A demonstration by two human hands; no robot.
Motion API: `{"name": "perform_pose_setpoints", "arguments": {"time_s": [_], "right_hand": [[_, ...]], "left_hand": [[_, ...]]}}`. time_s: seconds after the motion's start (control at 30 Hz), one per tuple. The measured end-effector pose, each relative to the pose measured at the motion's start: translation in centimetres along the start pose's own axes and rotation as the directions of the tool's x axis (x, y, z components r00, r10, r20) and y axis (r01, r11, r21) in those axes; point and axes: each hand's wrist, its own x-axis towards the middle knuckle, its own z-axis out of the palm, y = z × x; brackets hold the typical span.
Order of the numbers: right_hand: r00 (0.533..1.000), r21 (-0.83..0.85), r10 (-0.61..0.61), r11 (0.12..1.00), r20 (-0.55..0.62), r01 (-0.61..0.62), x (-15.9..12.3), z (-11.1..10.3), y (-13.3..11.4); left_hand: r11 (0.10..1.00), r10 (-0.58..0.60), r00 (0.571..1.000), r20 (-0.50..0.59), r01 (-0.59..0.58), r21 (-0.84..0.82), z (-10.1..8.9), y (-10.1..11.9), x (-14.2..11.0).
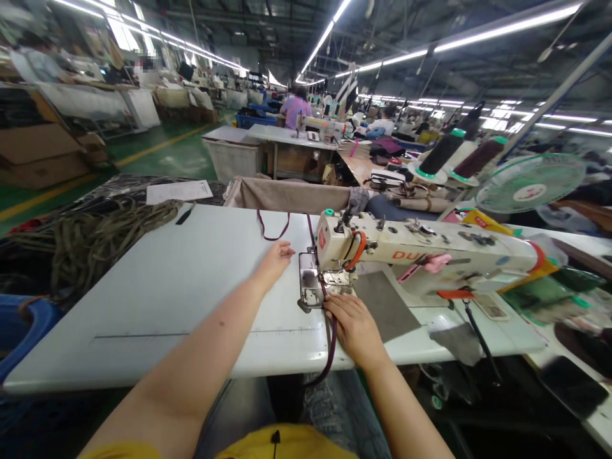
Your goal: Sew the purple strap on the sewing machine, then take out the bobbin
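Observation:
A narrow dark purple strap [331,347] rises over the table's front edge and runs to the needle plate [310,280] of a white sewing machine [377,242]. My right hand [354,325] rests beside the plate, fingers together and bent down on the strap, close to the presser foot; the thumb is hidden. Behind the machine head the strap reappears and trails toward the back edge, with a loop [273,238] of it on the tabletop. My left hand [276,260] is left of the machine head, near that loop, its fingers loosely extended and holding nothing.
Olive straps [109,236] lie heaped at the left, above a blue basket [29,328]. A fabric-lined bin [287,194] adjoins the back edge. Right of the needle lies a grey piece [385,303]. Thread cones [440,153] and a fan [530,183] stand at right. Other people work beyond.

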Motion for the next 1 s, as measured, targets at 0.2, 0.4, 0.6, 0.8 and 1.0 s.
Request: {"name": "perform_pose_setpoints", "arguments": {"time_s": [0.2, 0.4, 0.6, 0.8, 1.0], "right_hand": [[1.0, 0.014, 0.008, 1.0, 0.0, -0.008, 0.0, 0.1, -0.1], [1.0, 0.022, 0.009, 1.0, -0.007, -0.009, 0.1, 0.0, -0.1], [1.0, 0.048, 0.021, 0.999, 0.015, -0.021, 0.1, 0.2, -0.1], [0.998, 0.088, 0.048, 0.995, 0.041, -0.051, 0.0, 0.3, -0.1], [1.0, 0.048, 0.01, 0.999, 0.014, -0.01, 0.2, 0.1, -0.2]], "left_hand": [[0.96, -0.065, 0.995, -0.071, 0.043, -0.276, -1.0, 1.1, -2.6], [0.812, -0.269, 0.963, -0.019, 0.216, -0.543, -2.2, 3.2, -2.8], [0.802, -0.28, 0.959, 0.033, 0.253, -0.54, -2.5, 3.8, -2.9], [0.826, -0.261, 0.965, 0.012, 0.23, -0.514, -2.4, 3.9, -3.3], [0.838, -0.246, 0.969, -0.002, 0.211, -0.502, -2.2, 3.9, -3.4]]}}
